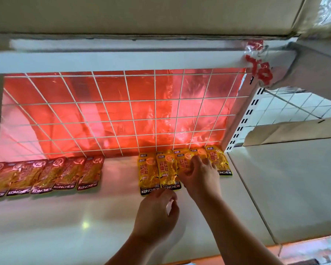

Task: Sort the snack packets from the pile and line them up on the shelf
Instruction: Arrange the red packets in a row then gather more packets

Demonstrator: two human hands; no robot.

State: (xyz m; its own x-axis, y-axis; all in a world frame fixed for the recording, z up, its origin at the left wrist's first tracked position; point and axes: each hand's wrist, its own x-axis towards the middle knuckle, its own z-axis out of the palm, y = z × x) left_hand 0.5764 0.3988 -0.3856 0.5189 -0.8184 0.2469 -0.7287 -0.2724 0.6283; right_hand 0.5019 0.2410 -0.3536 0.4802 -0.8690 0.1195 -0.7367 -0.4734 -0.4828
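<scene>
Several yellow KONCHEW snack packets [167, 170] lie overlapping in a row at the back right of the white shelf [84, 217]. A second row of several red KONCHEW packets [46, 174] lies at the back left. My right hand [200, 174] rests on the yellow row, its fingers curled over a packet near the row's right end. My left hand [157, 213] hovers just in front of the leftmost yellow packets, fingers loosely curled, holding nothing. The pile is out of view.
A white wire grid [122, 111] backed by red foil closes the rear of the shelf. A slotted white upright [245, 119] bounds it on the right, with another white shelf [285, 188] beyond. A shelf board hangs overhead.
</scene>
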